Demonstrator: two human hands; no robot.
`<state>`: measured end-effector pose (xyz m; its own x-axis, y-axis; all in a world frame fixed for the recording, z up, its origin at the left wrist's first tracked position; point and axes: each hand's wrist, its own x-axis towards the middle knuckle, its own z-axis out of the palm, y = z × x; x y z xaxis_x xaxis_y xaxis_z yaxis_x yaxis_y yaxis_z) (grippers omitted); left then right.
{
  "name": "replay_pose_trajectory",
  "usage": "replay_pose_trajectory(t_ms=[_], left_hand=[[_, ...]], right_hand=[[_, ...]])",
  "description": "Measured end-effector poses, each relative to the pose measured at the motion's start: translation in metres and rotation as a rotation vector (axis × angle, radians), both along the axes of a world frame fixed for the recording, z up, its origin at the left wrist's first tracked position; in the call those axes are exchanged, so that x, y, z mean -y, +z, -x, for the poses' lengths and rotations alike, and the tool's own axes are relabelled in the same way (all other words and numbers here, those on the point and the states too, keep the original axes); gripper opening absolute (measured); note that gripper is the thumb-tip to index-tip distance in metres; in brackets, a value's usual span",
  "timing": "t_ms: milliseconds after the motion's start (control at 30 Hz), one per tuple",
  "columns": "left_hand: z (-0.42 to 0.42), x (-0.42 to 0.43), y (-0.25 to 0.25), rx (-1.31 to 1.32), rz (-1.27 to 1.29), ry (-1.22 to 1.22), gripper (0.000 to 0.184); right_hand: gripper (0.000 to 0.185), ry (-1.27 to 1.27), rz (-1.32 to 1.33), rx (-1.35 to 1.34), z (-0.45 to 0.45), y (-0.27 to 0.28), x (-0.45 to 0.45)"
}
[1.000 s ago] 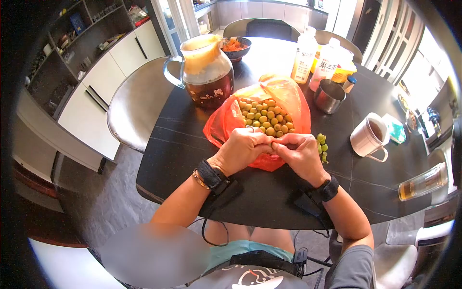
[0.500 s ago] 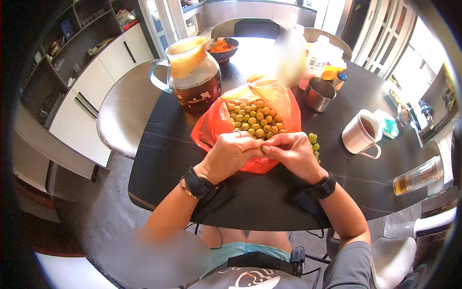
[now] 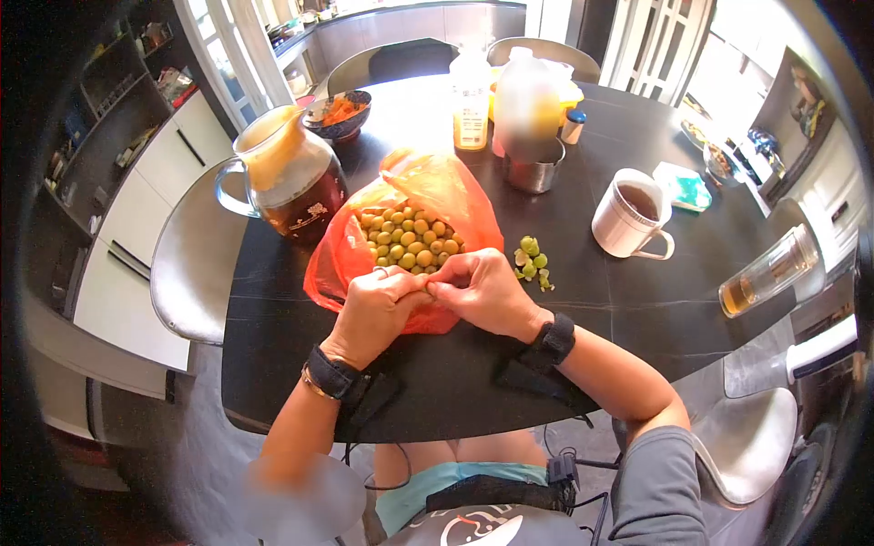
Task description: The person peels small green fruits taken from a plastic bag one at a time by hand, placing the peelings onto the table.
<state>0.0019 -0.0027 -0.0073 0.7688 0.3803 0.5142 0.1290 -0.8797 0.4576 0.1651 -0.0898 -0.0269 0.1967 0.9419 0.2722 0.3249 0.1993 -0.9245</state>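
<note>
A red plastic bag (image 3: pixel 455 196) stands open on the black table, with many round yellow-green fruits (image 3: pixel 414 238) inside. In front of its opening, my left hand (image 3: pixel 375 309) and my right hand (image 3: pixel 487 293) meet with fingertips pinched together. Both hold something small at the fingertips; the fingers mostly hide it, and I cannot make out what it is. A ring shows on my left hand. To the right of the bag lies a small pile of green peels or pieces (image 3: pixel 532 262) on the tabletop.
The black table (image 3: pixel 637 314) bears a glass pitcher of dark liquid (image 3: pixel 289 177), a bowl of orange food (image 3: pixel 339 114), a metal cup (image 3: pixel 535 171), a bottle (image 3: pixel 471 109), a white mug (image 3: pixel 628 218), a green-white packet (image 3: pixel 683 187) and a glass tumbler (image 3: pixel 769 271). Chairs stand around it.
The view has turned right, so the table's things sit further left in the picture. Both hands stay pinched together at the bag, and the green pile shows more fully.
</note>
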Motion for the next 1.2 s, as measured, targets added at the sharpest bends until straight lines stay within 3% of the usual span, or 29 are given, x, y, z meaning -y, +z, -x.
replay_pose_trajectory(t_ms=[267, 333, 367, 567, 867, 1133, 1200], left_hand=[[0.001, 0.004, -0.001, -0.01, 0.061, 0.022, 0.013], [0.0, 0.0, 0.005, 0.037, 0.15, 0.01, 0.015], [0.002, 0.0, 0.007, 0.078, 0.246, 0.002, 0.016], [0.008, -0.002, 0.014, 0.049, 0.074, -0.081, 0.019], [0.005, 0.006, 0.011, 0.001, -0.041, -0.012, 0.019], [0.004, 0.007, 0.003, -0.054, -0.075, -0.019, 0.016], [0.003, 0.007, 0.003, -0.058, -0.07, -0.005, 0.016]], right_hand=[[0.011, -0.008, 0.064, 0.143, -0.004, 0.01, 0.003], [0.01, 0.155, 0.098, -0.165, -0.009, 0.015, 0.0], [0.009, 0.208, 0.067, -0.173, -0.012, 0.02, 0.003], [0.01, 0.277, 0.08, -0.133, -0.019, 0.03, 0.008], [0.005, 0.077, -0.014, -0.15, 0.0, 0.006, 0.002], [0.005, -0.066, -0.04, 0.146, 0.008, 0.003, 0.005], [0.004, -0.056, -0.054, 0.117, 0.008, 0.004, 0.006]])
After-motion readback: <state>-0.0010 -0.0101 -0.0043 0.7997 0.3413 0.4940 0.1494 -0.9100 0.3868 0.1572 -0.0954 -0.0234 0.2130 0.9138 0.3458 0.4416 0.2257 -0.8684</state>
